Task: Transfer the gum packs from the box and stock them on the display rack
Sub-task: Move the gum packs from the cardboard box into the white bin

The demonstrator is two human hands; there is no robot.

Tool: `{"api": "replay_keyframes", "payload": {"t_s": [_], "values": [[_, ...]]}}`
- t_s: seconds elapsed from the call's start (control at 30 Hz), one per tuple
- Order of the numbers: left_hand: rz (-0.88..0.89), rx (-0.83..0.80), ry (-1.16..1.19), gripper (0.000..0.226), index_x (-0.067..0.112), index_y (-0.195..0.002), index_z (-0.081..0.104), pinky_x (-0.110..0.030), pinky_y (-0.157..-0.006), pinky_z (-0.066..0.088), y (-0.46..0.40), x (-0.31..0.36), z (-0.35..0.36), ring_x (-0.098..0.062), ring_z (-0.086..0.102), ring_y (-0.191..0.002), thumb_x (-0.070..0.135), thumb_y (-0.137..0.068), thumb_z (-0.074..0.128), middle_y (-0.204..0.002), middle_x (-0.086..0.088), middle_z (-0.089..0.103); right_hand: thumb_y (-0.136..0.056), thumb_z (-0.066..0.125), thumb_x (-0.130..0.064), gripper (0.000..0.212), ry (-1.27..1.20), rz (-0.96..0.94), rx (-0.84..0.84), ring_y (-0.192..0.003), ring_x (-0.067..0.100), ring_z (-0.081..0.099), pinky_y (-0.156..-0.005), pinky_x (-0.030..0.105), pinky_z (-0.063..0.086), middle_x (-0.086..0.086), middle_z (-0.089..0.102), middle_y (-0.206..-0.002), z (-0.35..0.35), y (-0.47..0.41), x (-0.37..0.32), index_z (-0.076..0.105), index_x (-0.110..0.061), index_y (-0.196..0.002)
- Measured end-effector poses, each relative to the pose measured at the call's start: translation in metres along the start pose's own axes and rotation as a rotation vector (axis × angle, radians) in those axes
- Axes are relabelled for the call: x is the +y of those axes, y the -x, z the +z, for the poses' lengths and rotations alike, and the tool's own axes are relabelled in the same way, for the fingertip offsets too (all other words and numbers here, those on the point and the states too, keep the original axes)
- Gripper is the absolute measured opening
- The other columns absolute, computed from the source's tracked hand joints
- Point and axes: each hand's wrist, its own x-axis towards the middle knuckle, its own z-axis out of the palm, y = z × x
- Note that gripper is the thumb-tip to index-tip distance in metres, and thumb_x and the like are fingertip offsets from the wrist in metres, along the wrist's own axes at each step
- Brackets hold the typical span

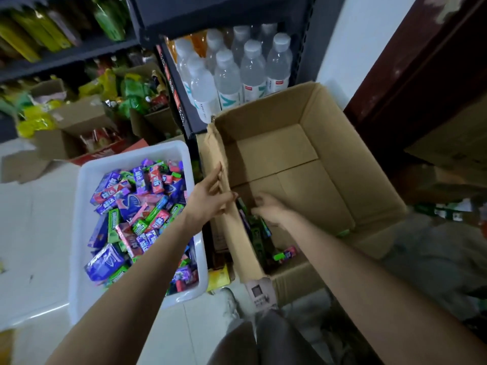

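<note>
Corrugated brown cardboard box [303, 164], right of centre, mostly bare inside; few glossy gum packs [257, 233] along its lower-left wall. Left hand [208, 196] gripping that wall's edge; right hand [268, 209] inside, fingers curled at packs, grip unclear. White plastic bin [87, 196], lower left, heaped with purple, green, pink packs; lettering illegible.
</note>
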Motion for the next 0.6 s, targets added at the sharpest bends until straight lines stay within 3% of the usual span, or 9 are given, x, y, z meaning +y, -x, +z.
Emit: {"api": "replay_keyframes", "payload": {"t_s": [0.1,0.27,0.37,0.47,0.6], "values": [[0.008,-0.004,0.000,0.081,0.036,-0.148,0.025,-0.044,-0.092,0.052,-0.002,-0.004,-0.001,-0.002,0.052,-0.112,0.003,-0.085,0.063,-0.135,0.014,0.048,-0.091,0.055,-0.013,0.045,0.130,0.010,-0.020,-0.114,0.025,0.053,-0.093,0.032,0.044,0.010,0.053,-0.131,0.006,-0.003,-0.004,0.045,-0.014,-0.135],[0.032,0.000,0.014,0.082,0.039,-0.147,0.024,-0.032,-0.081,0.055,-0.001,-0.007,-0.001,-0.005,0.044,-0.126,0.004,-0.085,0.064,-0.136,0.019,0.041,-0.093,0.056,-0.018,0.026,0.176,0.033,-0.026,-0.100,0.022,0.055,-0.085,0.033,0.045,0.006,0.056,-0.107,0.007,-0.004,-0.003,0.052,-0.010,-0.117],[0.026,-0.002,0.027,0.082,0.039,-0.146,0.024,-0.028,-0.079,0.055,-0.001,-0.007,-0.001,-0.008,0.043,-0.130,0.002,-0.085,0.064,-0.142,0.015,0.039,-0.094,0.053,-0.012,0.033,0.192,0.028,-0.001,-0.105,0.022,0.054,-0.089,0.034,0.044,0.009,0.056,-0.121,0.008,-0.004,-0.001,0.049,-0.010,-0.126],[0.025,-0.008,0.020,0.083,0.041,-0.146,0.023,-0.034,-0.086,0.054,0.000,-0.008,-0.003,-0.010,0.041,-0.131,0.003,-0.084,0.064,-0.146,0.012,0.037,-0.093,0.051,-0.008,0.045,0.148,0.025,0.011,-0.119,0.025,0.050,-0.097,0.035,0.043,0.010,0.051,-0.134,0.012,-0.004,0.000,0.042,-0.011,-0.137],[0.030,-0.011,0.030,0.084,0.040,-0.147,0.022,-0.041,-0.092,0.052,0.002,-0.007,-0.004,-0.010,0.039,-0.132,0.004,-0.084,0.065,-0.147,0.011,0.036,-0.092,0.053,-0.011,0.042,0.063,0.059,-0.002,-0.111,0.025,0.053,-0.090,0.035,0.044,0.013,0.054,-0.129,0.013,-0.002,-0.003,0.044,-0.009,-0.133]]}}
